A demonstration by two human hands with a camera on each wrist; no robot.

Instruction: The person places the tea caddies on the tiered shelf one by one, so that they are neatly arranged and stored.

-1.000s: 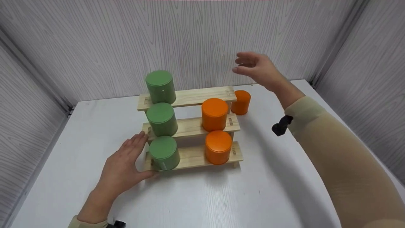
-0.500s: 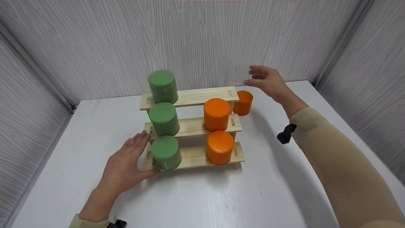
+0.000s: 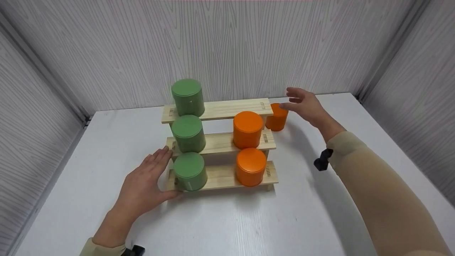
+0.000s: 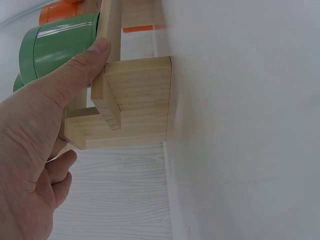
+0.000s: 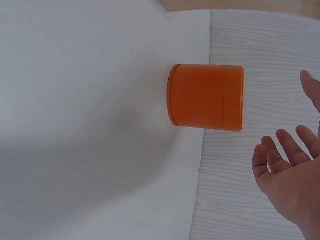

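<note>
A three-tier wooden rack (image 3: pixel 220 142) stands on the table, with green canisters (image 3: pixel 188 129) on the left of its tiers. Orange canisters (image 3: pixel 250 166) stand at the right of the lower two tiers. My left hand (image 3: pixel 142 185) grips the rack's left end; in the left wrist view its thumb (image 4: pixel 82 65) lies on the front edge of the bottom tier. Behind the rack's right end another orange canister (image 3: pixel 277 119) stands upright on the table. My right hand (image 3: pixel 307 106) hovers beside and above it, fingers relaxed, apart from the canister (image 5: pixel 207 97) in the right wrist view.
The right part of the top tier (image 3: pixel 245 106) bears no canister. A wood-grain wall (image 3: pixel 231 46) rises behind the table (image 3: pixel 227 227). Side panels stand at left and right.
My right hand has moved down and slightly right, toward the orange canister behind the rack. My left hand keeps its place on the rack; the head view has shifted slightly.
</note>
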